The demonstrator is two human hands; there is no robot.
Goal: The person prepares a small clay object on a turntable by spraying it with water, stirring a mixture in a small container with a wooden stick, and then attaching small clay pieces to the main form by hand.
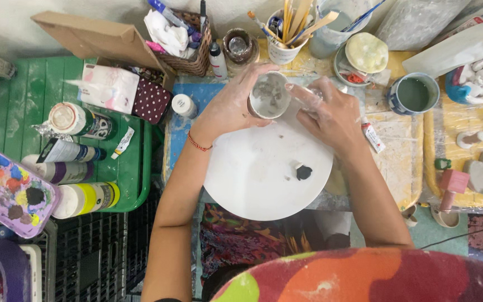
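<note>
A small grey clay cup [269,95] sits at the far edge of a round white board [264,168], its open mouth facing up. The left hand [230,106] curls around the cup's left side, fingers wrapped over the rim and wall. The right hand [331,114] rests just right of it, the forefinger stretched out to touch the rim; its other fingers are folded, and whether they hold anything cannot be told. A dark lump of clay [303,171] lies on the board nearer the person. To the left, a green tray [135,168] holds paint bottles [79,120] lying on their sides, with white, yellow and purple labels, beside a purple palette [9,190] dotted with colours. Far behind stand a white jar of brushes [286,39], a wicker basket [194,56] and a brown cardboard box flap [93,36].
</note>
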